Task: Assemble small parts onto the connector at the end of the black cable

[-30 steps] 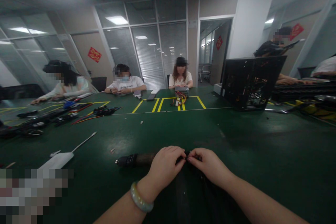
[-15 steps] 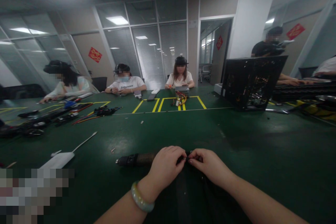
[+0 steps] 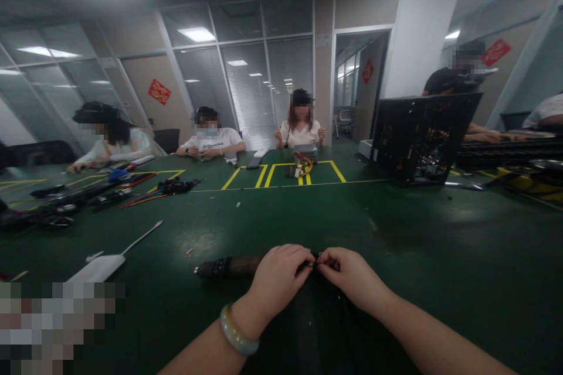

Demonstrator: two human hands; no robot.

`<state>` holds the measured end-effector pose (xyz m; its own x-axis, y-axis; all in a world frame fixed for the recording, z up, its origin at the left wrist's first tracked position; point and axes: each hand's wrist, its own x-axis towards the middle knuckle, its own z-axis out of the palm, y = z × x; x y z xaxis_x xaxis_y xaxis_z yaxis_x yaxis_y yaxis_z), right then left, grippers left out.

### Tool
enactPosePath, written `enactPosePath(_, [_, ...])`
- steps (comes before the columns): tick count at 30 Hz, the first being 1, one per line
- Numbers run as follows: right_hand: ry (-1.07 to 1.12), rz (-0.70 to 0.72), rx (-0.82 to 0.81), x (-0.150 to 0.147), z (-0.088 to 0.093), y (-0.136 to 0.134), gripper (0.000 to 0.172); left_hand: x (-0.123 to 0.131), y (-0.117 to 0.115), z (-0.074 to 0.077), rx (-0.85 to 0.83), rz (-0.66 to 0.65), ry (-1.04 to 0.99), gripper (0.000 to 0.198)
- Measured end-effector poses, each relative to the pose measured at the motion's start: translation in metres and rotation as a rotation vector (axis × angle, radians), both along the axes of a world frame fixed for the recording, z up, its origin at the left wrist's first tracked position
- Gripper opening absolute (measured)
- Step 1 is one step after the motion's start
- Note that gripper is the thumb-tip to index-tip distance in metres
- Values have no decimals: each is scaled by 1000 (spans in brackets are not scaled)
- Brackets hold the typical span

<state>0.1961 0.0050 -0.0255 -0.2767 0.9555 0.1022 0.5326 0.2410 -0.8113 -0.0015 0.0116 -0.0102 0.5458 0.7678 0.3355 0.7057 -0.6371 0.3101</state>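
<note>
Lower centre, just above the counter (image 3: 440, 258): small dark plug (image 3: 313, 264) pinched by fingers of left hand (image 3: 281, 279) and right hand (image 3: 352, 279). Likely light, stiff, fiddly; best held by its sides, not the limp cables (image 3: 308, 325).

Head view: forward-down over table (image 3: 422, 246); left hand (image 3: 278, 280), right hand (image 3: 352, 278) close.

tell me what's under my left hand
A dark cylindrical tool sticks out leftward from under the left hand on the green table; its right end is covered by the hand.
</note>
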Motion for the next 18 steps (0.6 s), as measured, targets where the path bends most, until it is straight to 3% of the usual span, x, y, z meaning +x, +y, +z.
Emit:
enactPosePath(4, [-36,-20,21,1,1,-1,11,1,-2,3,-10,56,28,15])
enactPosePath(11, [-43,-6,2,4,-1,1,12,0,-1,2,42,-19,-28,10])
enactPosePath(18, [-50,0,18,3,-3,3,12,0,1,-1,61,22,-50,13])
